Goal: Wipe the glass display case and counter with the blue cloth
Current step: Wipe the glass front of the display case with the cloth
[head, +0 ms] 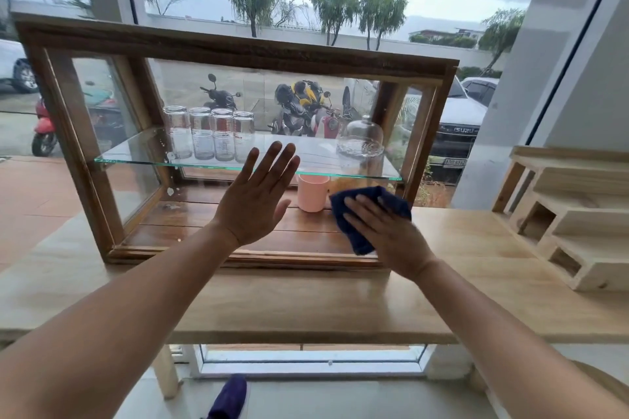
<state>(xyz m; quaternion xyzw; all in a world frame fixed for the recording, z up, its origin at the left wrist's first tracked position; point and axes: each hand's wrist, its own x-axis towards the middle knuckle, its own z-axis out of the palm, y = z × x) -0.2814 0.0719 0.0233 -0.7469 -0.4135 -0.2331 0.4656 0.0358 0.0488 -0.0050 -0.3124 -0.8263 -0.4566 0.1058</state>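
Observation:
A wood-framed glass display case (235, 49) stands on the pale wooden counter (306, 303). My right hand (384, 231) presses a dark blue cloth (367, 204) flat against the lower right of the case's front glass. My left hand (258, 197) is spread flat with fingers apart against the front glass near the middle, holding nothing. Inside, a glass shelf (136, 156) carries several upturned drinking glasses (209, 136) and a glass dome (364, 133). A pink cup (313, 192) sits on the case's wooden floor, just left of the cloth.
A pale wooden stepped rack (578, 218) stands on the counter at the right. A large window behind the case shows parked motorbikes and cars. Under the counter, a dark blue object (229, 396) lies on the floor.

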